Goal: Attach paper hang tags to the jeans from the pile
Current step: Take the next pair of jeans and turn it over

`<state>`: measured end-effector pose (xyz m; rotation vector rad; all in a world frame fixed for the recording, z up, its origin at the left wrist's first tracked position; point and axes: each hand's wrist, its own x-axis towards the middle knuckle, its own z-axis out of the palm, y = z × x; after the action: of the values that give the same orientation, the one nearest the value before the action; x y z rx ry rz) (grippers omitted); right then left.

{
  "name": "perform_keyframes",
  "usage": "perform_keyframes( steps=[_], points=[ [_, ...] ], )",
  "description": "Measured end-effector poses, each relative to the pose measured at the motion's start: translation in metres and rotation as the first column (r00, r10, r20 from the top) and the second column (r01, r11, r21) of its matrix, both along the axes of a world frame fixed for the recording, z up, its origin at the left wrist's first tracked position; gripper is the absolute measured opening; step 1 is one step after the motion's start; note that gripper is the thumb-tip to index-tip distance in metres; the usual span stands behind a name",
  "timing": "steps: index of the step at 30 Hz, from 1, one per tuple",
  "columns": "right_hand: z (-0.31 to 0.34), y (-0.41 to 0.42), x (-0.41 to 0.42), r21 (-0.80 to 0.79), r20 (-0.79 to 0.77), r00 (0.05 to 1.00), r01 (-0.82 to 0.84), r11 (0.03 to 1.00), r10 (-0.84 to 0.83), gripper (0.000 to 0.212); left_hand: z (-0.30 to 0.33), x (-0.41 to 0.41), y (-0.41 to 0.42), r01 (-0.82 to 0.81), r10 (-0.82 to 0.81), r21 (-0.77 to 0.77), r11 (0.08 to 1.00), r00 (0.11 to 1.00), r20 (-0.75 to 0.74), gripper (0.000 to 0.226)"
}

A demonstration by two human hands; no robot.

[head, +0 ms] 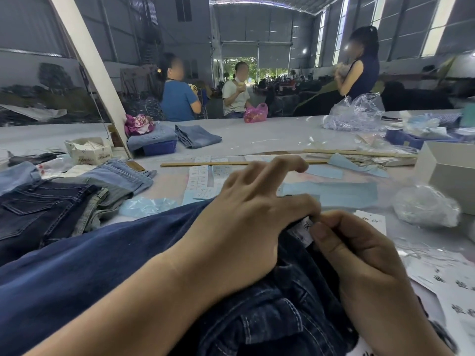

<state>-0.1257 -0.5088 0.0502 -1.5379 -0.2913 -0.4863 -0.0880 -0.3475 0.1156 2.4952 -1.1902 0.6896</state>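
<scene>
- A pair of dark blue jeans [270,312] lies across the near edge of the grey bench [257,140], bunched up under both hands.
- The left hand [246,219] rests on the jeans; its thumb and forefinger pinch the denim at a small white label [304,231], while the other fingers lift loosely off the cloth.
- The right hand [359,255] is curled, its fingertips meeting those of the left at that same label; what it pinches between them is too small to make out.
- A white paper hang tag [374,222] lies on the bench just beyond the right hand, and more printed tags [452,286] are scattered to the right.
- The pile of jeans [59,201], dark and light washes mixed, sits on the bench to the left.
- Pale blue paper sheets [331,194] and strips of white labels [198,181] lie beyond the hands, with a thin wooden slat [205,164] past them.
- A crumpled clear plastic bag [426,209] rests to the right, beside a white box [449,173].
- Three people [235,93] are at the far side of the bench.
</scene>
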Motion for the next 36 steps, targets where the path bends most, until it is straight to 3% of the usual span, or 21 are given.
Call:
perform_keyframes(
  steps=[5,10,14,18,22,25,27,28,31,36],
  points=[
    [-0.002,-0.003,-0.001,-0.111,-0.042,0.997,0.054,0.992,-0.059,0.016,0.001,0.008,-0.001,-0.030,0.019,-0.062,0.998,0.983,-0.183,0.016],
    [-0.001,-0.004,-0.003,-0.079,-0.086,0.996,0.015,0.997,-0.022,0.017,0.003,0.013,-0.005,-0.054,0.065,0.051,0.997,0.968,-0.243,0.020],
    [0.000,-0.003,-0.005,-0.068,-0.071,0.997,0.018,0.998,-0.023,0.015,0.004,0.014,-0.002,-0.023,0.018,-0.012,1.000,0.949,-0.313,0.012],
    [0.000,-0.001,-0.007,-0.137,-0.030,0.992,0.118,0.984,-0.123,0.017,0.002,0.014,-0.001,-0.013,0.006,-0.023,1.000,0.960,-0.279,0.011],
    [0.001,0.003,-0.008,-0.193,0.001,0.985,0.171,0.966,-0.174,0.020,-0.001,0.009,0.005,-0.021,-0.021,-0.149,0.989,0.961,-0.277,0.002],
    [0.001,0.004,-0.010,-0.262,0.033,0.983,0.183,0.947,-0.181,0.019,-0.002,0.003,0.007,-0.162,0.064,-0.295,0.942,0.947,-0.314,0.024],
    [0.002,0.003,-0.009,-0.265,0.025,0.985,0.171,0.949,-0.170,0.015,0.000,0.000,0.007,-0.287,0.174,-0.243,0.927,0.900,-0.399,0.034],
    [0.002,0.003,-0.009,-0.267,0.020,0.985,0.171,0.948,-0.172,0.015,0.000,0.000,0.006,-0.304,0.211,-0.175,0.936,0.887,-0.411,0.028],
    [0.002,0.004,-0.009,-0.253,0.005,0.982,0.184,0.950,-0.189,0.013,0.006,-0.001,-0.001,-0.309,0.284,-0.023,0.951,0.898,-0.337,0.013],
    [0.002,0.003,-0.008,-0.239,0.018,0.975,0.220,0.946,-0.222,0.014,0.018,0.001,-0.020,-0.408,0.420,0.098,0.908,0.878,-0.230,0.017]
  ],
)
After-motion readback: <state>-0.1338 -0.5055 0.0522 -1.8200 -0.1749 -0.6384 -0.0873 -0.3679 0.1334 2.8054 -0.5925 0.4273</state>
